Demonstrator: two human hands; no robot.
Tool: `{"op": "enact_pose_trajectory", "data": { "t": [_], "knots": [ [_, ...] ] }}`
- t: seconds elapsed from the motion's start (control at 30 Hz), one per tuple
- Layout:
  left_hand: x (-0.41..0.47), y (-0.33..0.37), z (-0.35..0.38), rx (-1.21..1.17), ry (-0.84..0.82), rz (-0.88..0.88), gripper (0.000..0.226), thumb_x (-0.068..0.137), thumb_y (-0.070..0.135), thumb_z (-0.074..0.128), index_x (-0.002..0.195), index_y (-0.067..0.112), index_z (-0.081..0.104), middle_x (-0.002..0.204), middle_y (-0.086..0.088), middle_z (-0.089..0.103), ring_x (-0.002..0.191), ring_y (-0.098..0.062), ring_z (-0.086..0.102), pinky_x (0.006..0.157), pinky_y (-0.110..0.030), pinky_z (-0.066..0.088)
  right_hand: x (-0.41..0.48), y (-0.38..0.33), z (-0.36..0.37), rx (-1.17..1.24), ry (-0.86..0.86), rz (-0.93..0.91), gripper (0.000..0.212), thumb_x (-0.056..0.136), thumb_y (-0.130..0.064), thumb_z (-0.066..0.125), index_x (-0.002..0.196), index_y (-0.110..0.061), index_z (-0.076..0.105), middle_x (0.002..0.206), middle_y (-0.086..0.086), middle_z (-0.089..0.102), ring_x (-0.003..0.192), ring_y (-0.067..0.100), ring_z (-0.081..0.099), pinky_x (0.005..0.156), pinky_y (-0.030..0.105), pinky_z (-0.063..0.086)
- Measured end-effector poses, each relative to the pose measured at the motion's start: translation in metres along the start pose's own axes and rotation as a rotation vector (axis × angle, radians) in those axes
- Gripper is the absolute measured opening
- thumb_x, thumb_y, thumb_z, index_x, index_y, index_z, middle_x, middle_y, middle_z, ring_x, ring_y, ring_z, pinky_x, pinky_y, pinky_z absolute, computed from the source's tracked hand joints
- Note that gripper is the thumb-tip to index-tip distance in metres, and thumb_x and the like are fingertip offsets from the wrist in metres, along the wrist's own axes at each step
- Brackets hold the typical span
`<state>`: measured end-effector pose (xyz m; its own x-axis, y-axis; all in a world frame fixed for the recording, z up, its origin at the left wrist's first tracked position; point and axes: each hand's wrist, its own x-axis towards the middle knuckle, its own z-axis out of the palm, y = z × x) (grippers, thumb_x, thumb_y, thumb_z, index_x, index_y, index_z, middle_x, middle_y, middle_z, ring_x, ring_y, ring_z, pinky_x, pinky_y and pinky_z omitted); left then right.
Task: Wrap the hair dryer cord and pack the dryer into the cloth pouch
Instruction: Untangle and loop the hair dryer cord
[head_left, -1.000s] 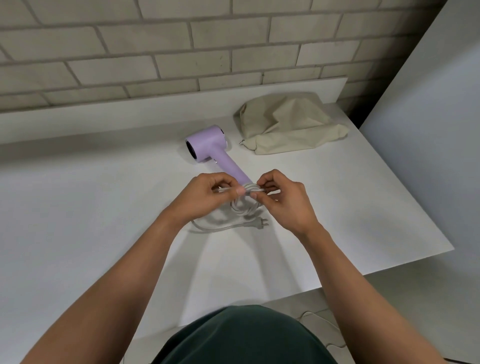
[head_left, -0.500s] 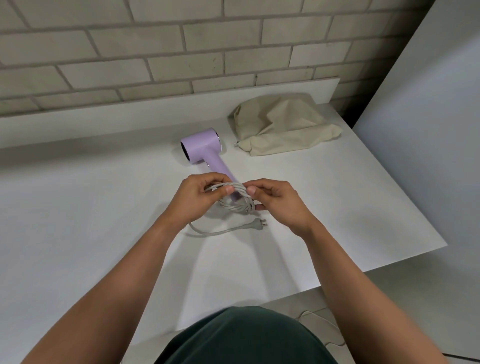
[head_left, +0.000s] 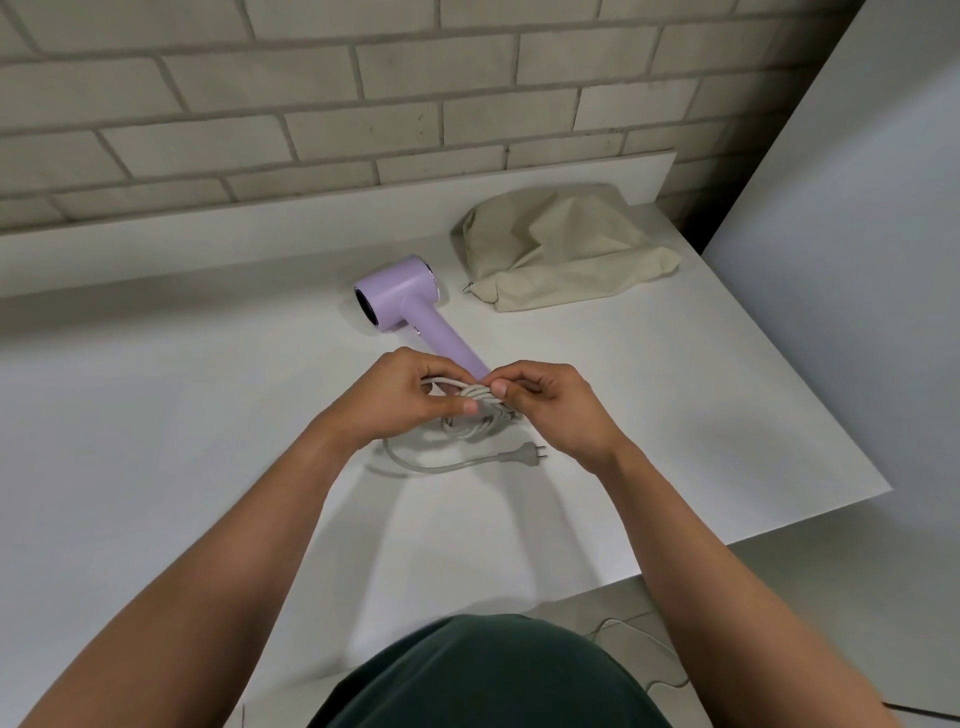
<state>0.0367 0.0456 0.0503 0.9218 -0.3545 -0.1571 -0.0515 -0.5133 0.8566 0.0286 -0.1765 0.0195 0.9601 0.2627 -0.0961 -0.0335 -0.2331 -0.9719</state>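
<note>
A lilac hair dryer (head_left: 402, 296) lies on the white table (head_left: 156, 415), its handle pointing toward me. Its grey cord (head_left: 480, 402) is gathered into a coil at the handle's end. My left hand (head_left: 400, 400) grips the coil from the left. My right hand (head_left: 550, 405) pinches the coil's wrapped turns from the right. The cord's loose tail curves over the table below my hands and ends in a plug (head_left: 524, 456). A beige cloth pouch (head_left: 556, 249) lies crumpled at the back right, apart from the dryer.
A brick wall (head_left: 363, 93) with a low white ledge runs behind the table. A white panel (head_left: 857, 260) stands at the right. The table's front right edge runs close to my right forearm. A thin cable (head_left: 649, 644) lies on the floor below.
Both hands have kept working the cord at the handle's end; the coil now looks tighter, with turns wound around it. The plug's tail has shifted slightly on the table.
</note>
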Motion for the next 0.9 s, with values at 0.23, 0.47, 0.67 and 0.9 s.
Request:
{"op": "enact_pose_trajectory", "data": {
  "t": [0.23,0.47,0.67,0.9],
  "knots": [
    [0.001,-0.012,0.002,-0.199,0.17,-0.055,0.013,0.091,0.023,0.078,0.103,0.019,0.081,0.093,0.008,0.08,0.084,-0.003,0.072,0.08,-0.018,0.052,-0.01,0.015,-0.005,-0.019,0.138,-0.039,0.028,0.087,-0.01,0.082,0.111,-0.021,0.073,0.108,-0.008,0.073,0.105,0.011,0.069,0.093,0.032,0.059],
    [-0.001,-0.005,0.003,-0.22,0.107,-0.111,0.018,0.097,0.036,0.07,0.105,0.024,0.081,0.065,0.018,0.062,0.052,-0.005,0.038,0.055,-0.026,0.028,-0.008,0.014,-0.003,-0.182,0.241,-0.185,0.02,0.094,-0.005,0.07,0.097,-0.025,0.074,0.096,-0.005,0.071,0.093,0.01,0.068,0.082,0.032,0.06],
    [-0.001,-0.002,0.008,-0.177,0.07,-0.188,0.043,0.097,0.059,0.057,0.1,0.024,0.082,0.082,0.018,0.065,0.051,-0.002,0.043,0.056,-0.023,0.031,-0.003,0.004,-0.008,-0.285,0.214,-0.222,0.013,0.1,-0.008,0.062,0.1,-0.02,0.065,0.103,-0.006,0.069,0.098,0.009,0.065,0.084,0.034,0.057],
    [-0.003,-0.001,0.009,-0.255,0.082,-0.178,0.04,0.105,0.043,0.053,0.093,0.017,0.081,0.091,0.012,0.077,0.061,0.009,0.055,0.062,-0.017,0.037,-0.003,0.002,-0.011,-0.247,0.105,-0.131,0.009,0.103,-0.015,0.06,0.105,-0.023,0.064,0.105,-0.012,0.071,0.1,0.009,0.067,0.088,0.033,0.057]
  ]
}}
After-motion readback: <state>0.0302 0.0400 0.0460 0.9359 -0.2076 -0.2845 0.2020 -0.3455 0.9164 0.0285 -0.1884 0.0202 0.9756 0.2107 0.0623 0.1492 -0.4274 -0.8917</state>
